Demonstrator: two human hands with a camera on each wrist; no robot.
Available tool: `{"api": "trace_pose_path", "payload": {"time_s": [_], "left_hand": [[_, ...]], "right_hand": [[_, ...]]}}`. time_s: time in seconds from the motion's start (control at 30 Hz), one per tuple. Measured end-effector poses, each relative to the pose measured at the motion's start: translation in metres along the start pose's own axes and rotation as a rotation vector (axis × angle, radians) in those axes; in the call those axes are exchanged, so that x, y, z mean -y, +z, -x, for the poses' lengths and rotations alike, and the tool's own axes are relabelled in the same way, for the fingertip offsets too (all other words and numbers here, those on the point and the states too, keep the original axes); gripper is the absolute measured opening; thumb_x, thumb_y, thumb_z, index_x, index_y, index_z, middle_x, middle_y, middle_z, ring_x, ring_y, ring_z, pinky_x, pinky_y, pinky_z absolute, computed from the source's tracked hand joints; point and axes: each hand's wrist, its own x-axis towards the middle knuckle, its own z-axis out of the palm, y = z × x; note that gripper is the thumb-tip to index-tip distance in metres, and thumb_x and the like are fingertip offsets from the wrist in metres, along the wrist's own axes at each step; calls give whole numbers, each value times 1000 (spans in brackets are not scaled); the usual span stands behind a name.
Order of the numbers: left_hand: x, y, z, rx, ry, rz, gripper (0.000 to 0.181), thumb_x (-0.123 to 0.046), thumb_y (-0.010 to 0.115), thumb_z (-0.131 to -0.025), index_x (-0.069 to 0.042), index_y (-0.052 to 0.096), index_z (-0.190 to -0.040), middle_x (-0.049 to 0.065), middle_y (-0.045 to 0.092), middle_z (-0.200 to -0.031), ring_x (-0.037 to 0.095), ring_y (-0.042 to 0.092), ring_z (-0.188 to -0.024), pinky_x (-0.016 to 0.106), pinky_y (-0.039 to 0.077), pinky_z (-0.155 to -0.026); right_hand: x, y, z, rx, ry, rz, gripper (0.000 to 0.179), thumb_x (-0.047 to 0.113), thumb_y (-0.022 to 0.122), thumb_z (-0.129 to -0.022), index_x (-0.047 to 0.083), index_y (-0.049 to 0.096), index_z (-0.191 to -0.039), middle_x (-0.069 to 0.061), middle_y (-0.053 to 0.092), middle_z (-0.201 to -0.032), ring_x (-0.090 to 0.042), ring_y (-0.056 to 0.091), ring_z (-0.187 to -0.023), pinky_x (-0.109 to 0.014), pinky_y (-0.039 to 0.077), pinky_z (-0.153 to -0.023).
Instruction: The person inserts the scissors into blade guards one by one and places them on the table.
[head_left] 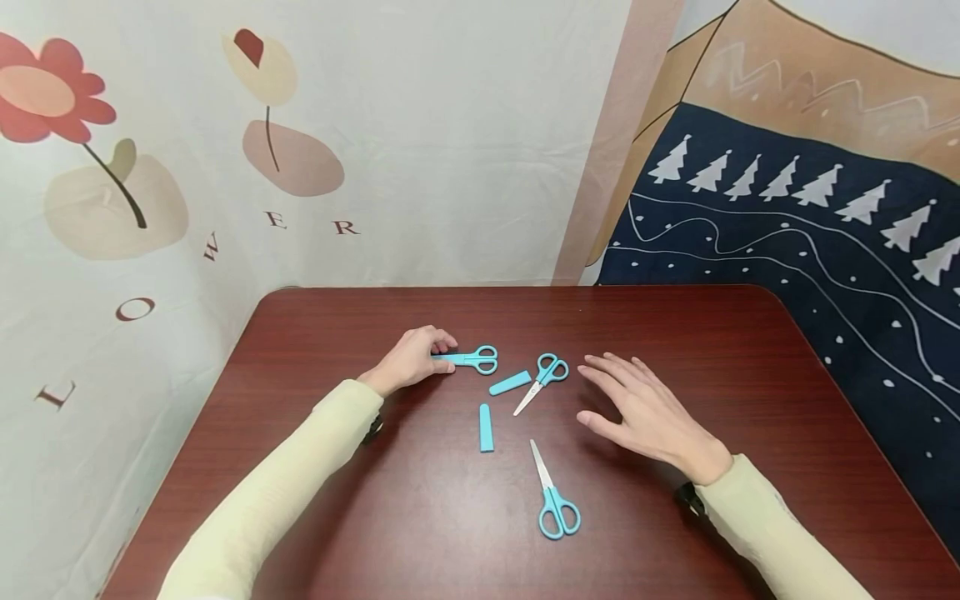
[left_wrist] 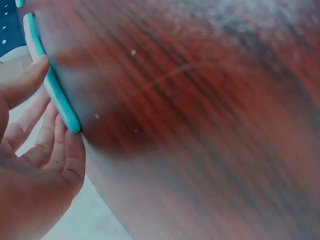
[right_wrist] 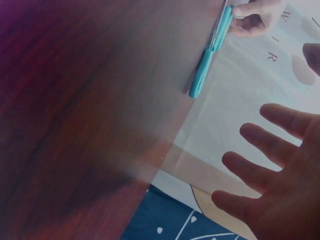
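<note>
My left hand [head_left: 411, 357] pinches the blade cover of a pair of turquoise scissors [head_left: 483, 360] between thumb and fingers, the handle loops pointing right. In the left wrist view the turquoise cover [left_wrist: 62, 105] shows edge-on, close over the tabletop. My right hand [head_left: 651, 412], fingers spread and holding nothing, is over the table to the right of a second pair of scissors [head_left: 553, 371] with bare blades. Left of those blades lies a loose turquoise cover [head_left: 510, 383]. Another cover [head_left: 486, 429] lies nearer me, and a third pair of scissors [head_left: 558, 510] lies uncovered in front.
All of this is on a dark red wood-grain table [head_left: 360, 533] with rounded far corners. Behind its far edge hangs a pale cloth [head_left: 450, 167] with flowers and letters. A navy cloth [head_left: 750, 225] with white trees hangs at the right.
</note>
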Motion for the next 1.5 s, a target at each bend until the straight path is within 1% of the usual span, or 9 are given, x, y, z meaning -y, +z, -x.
{"api": "trace_pose_path", "payload": {"time_s": [0.23,0.33,0.5,0.63,0.87,1.07,1.23,1.37,1.5], "left_hand": [[-5,-9,19,-61,17,71,48,-27,80,-93,-4,65,-133,13,64,-122,30,61,-114,47,49,-98],[-8,-12,28,-75,38,70,54,-32,77,-95,-4,61,-138,12,62,-132,30,58,-123,50,47,-103],[-12,-16,44,-77,58,29,68,-44,74,-95,-7,52,-148,11,49,-151,29,47,-139,51,40,-112],[-15,-16,57,-80,85,11,78,-51,73,-94,-9,46,-154,11,36,-163,31,39,-147,54,38,-115],[-20,-15,77,-94,148,-4,82,-48,77,-91,-8,45,-154,8,33,-165,32,36,-149,56,35,-116],[-23,-14,93,-91,150,0,83,-45,79,-90,-9,43,-156,3,32,-166,30,35,-150,55,34,-117],[-25,-13,105,-108,151,14,84,-43,80,-90,-9,42,-156,1,31,-166,30,35,-150,56,34,-117],[-25,-11,110,-120,157,12,84,-41,81,-89,-9,42,-156,1,32,-166,31,35,-150,56,33,-117],[-24,-9,113,-115,166,-3,84,-41,82,-89,-8,43,-155,4,33,-166,31,36,-149,55,33,-117]], "right_hand": [[0,4,-8,-2,-21,2,69,57,67,-95,11,58,-146,-9,53,-152,-35,43,-144,-63,31,-116],[0,6,-12,3,-30,-7,71,58,66,-95,11,57,-147,-9,53,-153,-35,42,-145,-63,31,-116],[1,9,-22,24,-44,-33,73,60,65,-95,11,57,-148,-9,50,-155,-38,40,-147,-64,31,-116],[2,13,-32,63,-54,-54,73,61,65,-95,12,57,-148,-9,47,-158,-38,37,-149,-64,30,-117],[0,19,-47,166,-80,-67,78,62,64,-95,14,51,-154,-9,40,-163,-39,31,-152,-65,29,-117],[-3,25,-56,231,-79,-97,80,63,64,-94,15,48,-156,-8,38,-164,-38,26,-154,-69,25,-117],[-3,27,-64,299,-77,-103,83,63,67,-93,14,45,-158,-8,36,-165,-37,22,-155,-69,23,-117],[-4,28,-68,353,-85,-132,81,58,70,-94,13,45,-158,-9,35,-166,-39,22,-155,-69,24,-117],[-8,30,-68,389,-116,-142,72,48,71,-97,11,48,-155,-11,36,-165,-42,26,-153,-68,27,-116]]}}
